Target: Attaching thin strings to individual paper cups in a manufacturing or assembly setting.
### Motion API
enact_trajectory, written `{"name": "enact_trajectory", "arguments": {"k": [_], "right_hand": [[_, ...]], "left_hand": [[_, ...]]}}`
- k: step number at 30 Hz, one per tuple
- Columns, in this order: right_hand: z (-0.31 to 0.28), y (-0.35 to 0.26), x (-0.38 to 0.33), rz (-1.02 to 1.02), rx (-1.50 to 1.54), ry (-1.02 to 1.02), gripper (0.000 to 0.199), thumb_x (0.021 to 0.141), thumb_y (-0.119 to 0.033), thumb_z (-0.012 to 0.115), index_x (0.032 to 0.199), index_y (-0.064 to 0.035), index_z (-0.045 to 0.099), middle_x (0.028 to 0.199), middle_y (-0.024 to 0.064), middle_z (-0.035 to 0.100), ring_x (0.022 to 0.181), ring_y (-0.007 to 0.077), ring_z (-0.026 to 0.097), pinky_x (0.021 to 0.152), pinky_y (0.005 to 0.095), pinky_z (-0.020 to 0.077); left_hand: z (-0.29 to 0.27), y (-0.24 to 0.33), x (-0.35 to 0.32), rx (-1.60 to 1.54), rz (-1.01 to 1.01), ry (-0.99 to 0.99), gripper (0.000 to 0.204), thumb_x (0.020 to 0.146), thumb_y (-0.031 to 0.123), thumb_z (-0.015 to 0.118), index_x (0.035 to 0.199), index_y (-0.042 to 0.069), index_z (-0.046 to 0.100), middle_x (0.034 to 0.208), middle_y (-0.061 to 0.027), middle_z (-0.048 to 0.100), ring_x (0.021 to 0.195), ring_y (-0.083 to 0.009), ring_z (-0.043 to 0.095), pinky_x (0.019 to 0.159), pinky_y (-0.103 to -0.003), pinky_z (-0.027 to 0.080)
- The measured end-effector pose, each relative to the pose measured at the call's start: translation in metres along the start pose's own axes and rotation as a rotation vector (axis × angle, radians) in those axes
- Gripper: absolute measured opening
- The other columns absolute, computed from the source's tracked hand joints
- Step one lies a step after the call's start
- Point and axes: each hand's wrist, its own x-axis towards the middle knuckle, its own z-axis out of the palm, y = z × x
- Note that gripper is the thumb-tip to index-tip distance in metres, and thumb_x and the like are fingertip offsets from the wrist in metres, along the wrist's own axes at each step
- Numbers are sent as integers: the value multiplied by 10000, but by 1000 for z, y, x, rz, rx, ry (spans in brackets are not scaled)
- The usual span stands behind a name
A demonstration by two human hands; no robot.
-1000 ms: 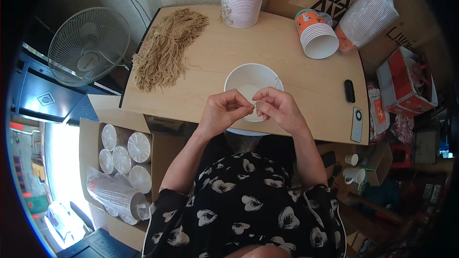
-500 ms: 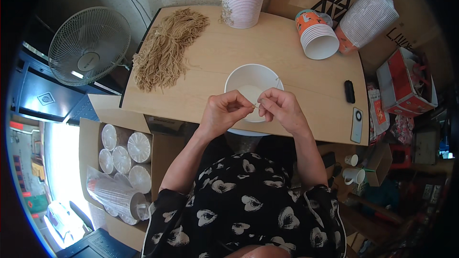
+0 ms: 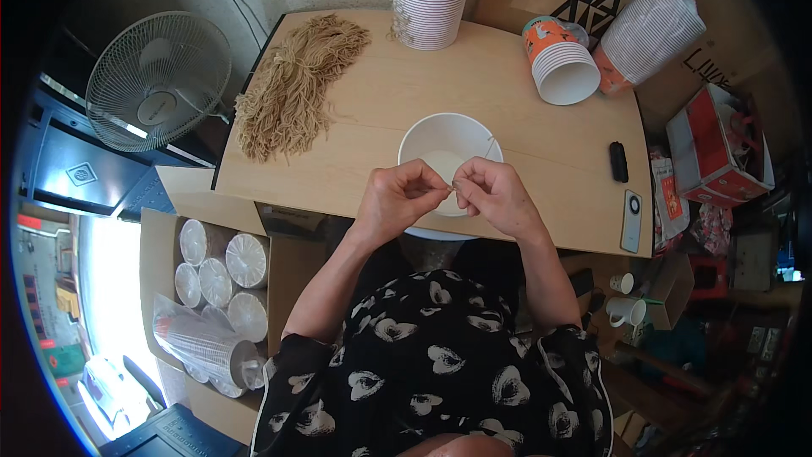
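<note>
A white paper bucket (image 3: pixel 427 133) stands at the table's near edge with its mouth facing me. Over its near side, my left hand (image 3: pixel 399 205) and my right hand (image 3: pixel 501 200) meet fingertip to fingertip. Each pinches a thin cord (image 3: pixel 452 189), of which only a tiny bit shows between the fingers. Another short piece of thin string (image 3: pixel 490 146) shows at the bucket's right rim. On the left of the table lies a tied bundle of tan cords (image 3: pixel 296 85).
A tall stack of orange-and-white buckets (image 3: pixel 431 8) stands at the back, with cord ends along its left side. More nested buckets (image 3: pixel 565 68) lie at right. A phone (image 3: pixel 631 220) and a black object (image 3: pixel 618 162) sit near the right edge. A fan (image 3: pixel 156 85) stands left, above a carton (image 3: pixel 283 267) of wrapped cups.
My right fingertips have shifted slightly left and closed in on the left ones, so less cord shows between them. The bucket and the other things stay put.
</note>
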Motion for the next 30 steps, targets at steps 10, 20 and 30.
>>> {"name": "enact_trajectory", "arguments": {"k": [10,20,30], "right_hand": [[3,2,1,-9,52,50,126,1037,-87,564,966,10,601,747,10,601,624,59,543,564,224,471],[2,5,2,-19,81,40,116,1037,-94,573,970,-6,609,750,-3,601,616,45,538,556,205,454],[0,1,0,-23,150,-3,107,1027,-59,571,1056,13,644,752,0,613,643,43,548,568,204,462]], "left_hand": [[-6,0,4,-293,-151,-84,138,967,2,668,1083,-37,605,963,-92,729,882,-154,739,765,-248,600],[-5,-1,5,-299,-115,-95,271,926,-5,726,1159,-4,587,965,-89,730,875,-148,732,771,-246,586],[-3,1,6,-288,-130,-52,306,896,4,752,1132,21,558,901,-67,727,814,-110,703,743,-240,573]]}}
